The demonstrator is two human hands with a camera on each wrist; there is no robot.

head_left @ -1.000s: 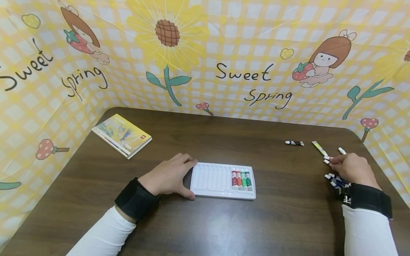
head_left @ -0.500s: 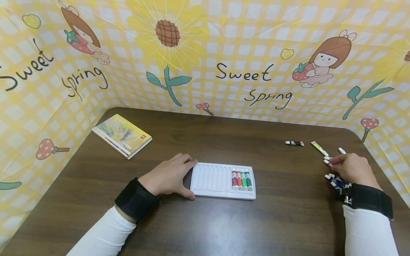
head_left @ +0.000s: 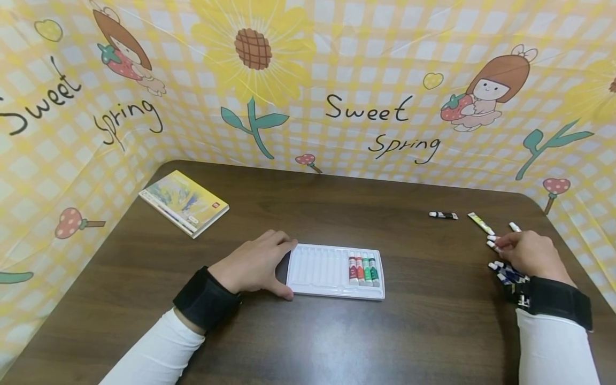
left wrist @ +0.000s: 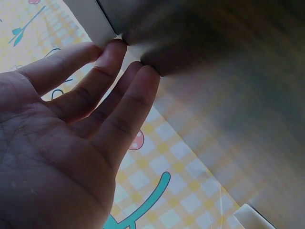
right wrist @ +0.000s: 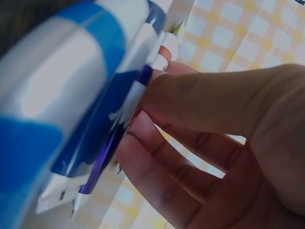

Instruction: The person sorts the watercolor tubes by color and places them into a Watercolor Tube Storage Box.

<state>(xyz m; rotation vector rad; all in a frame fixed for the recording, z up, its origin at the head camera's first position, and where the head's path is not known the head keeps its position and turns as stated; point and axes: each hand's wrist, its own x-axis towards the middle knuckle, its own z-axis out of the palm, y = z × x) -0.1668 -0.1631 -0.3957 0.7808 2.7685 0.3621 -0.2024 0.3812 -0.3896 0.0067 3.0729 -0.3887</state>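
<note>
My left hand (head_left: 255, 264) holds the left end of a white plastic tray (head_left: 317, 270), thumb at its near corner and index finger at its far corner. Several paint tubes (head_left: 363, 270), red, orange and green, lie in slots at the tray's right. Far to the right, my right hand (head_left: 531, 251) pinches a small white-capped paint tube (head_left: 492, 245) between thumb and fingertips; the hand hides its body. Another white cap lies right beside it. Blue and purple paint tubes (right wrist: 90, 129) loom close below the right hand, in a pile (head_left: 507, 272) partly covered by the wrist.
A black paint tube (head_left: 443, 215), a yellow-green one (head_left: 480, 223) and a white-capped one (head_left: 514, 226) lie at the right. A yellow-covered pad (head_left: 185, 203) rests at the back left. A checked cloth (head_left: 289, 123) closes off the table's back and sides.
Both hands stay almost still. The yellow-green paint tube has shifted very slightly near the right fingertips; the tray and its tubes have not moved.
</note>
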